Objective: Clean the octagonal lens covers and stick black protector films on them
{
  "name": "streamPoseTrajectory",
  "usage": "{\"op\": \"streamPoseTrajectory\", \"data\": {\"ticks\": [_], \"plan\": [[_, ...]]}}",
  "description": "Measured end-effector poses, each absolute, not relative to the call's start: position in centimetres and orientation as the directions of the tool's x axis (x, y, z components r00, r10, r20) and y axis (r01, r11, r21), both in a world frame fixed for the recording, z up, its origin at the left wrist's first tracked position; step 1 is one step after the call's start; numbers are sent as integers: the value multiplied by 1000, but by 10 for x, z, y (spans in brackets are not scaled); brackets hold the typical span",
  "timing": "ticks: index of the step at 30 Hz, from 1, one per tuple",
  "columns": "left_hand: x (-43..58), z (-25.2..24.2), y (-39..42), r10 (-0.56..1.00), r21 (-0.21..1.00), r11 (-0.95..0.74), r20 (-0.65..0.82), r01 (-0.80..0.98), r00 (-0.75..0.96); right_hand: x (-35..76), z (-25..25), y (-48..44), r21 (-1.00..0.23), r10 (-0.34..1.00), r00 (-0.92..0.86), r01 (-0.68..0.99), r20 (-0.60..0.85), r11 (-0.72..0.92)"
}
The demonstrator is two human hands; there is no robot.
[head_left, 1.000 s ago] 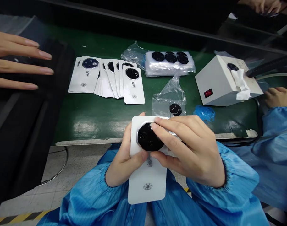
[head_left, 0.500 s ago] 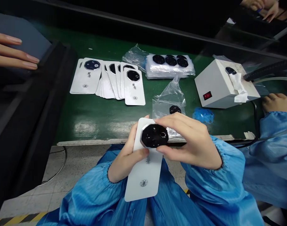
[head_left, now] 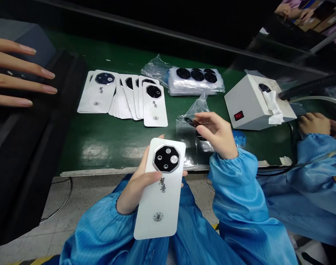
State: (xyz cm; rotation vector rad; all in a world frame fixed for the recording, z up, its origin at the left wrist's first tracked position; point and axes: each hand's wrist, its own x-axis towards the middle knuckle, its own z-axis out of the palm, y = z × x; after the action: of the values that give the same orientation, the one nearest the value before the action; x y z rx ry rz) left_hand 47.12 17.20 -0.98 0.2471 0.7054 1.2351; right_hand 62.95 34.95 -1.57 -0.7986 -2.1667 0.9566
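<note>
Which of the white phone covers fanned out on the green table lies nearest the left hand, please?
The rightmost cover of the fan: it lies on top of its neighbours, fully uncovered, closest to the left hand.

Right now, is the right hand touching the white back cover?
No, the right hand pinches a small dark piece, apart from the white back cover.

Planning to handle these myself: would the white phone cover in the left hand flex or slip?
Probably stiff: the cover looks flat though the left hand grips only its upper part. Likely light, since one hand carries it. Its glossy face may be slippery.
</note>
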Motion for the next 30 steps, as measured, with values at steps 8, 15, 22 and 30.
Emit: {"op": "streamPoseTrajectory", "data": {"ticks": [8,15,22,30], "plan": [[465,-15,175,925,527,275,-372,-804,73,634,-49,358,-334,466,-811,355,355,873],[468,-9,175,945,471,236,-315,-850,87,637,-50,360,-282,413,-845,328,338,902],[480,-7,172,982,383,153,-161,-911,97,638,-53,360,-259,401,-852,325,338,909],[484,-7,171,990,354,135,-21,-926,136,640,-52,359,-295,448,-839,363,308,884]]}}
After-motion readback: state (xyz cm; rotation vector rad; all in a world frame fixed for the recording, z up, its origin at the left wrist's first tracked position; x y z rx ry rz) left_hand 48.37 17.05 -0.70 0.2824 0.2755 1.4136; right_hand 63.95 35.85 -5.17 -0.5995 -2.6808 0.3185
